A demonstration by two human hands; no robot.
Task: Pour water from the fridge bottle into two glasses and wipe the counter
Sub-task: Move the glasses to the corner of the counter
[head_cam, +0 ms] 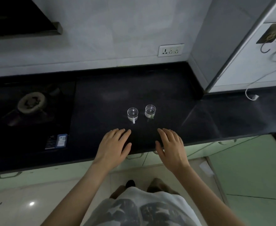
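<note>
Two small clear glasses stand side by side on the dark counter (pixel 111 97). The left glass (pixel 132 113) has a small white handle facing me; the right glass (pixel 150 111) bears a green mark on its side. My left hand (pixel 113 146) lies flat and empty near the counter's front edge, just below the left glass. My right hand (pixel 171 147) is spread, palm down, below the right glass, holding nothing. Neither hand touches a glass. No bottle or cloth is in view.
A black gas hob (pixel 30 104) with a burner takes up the counter's left part. A wall socket (pixel 170 50) sits above the counter. A white cable with a plug (pixel 252 96) lies on the counter at the right. Pale green cabinet fronts (pixel 248 162) run below.
</note>
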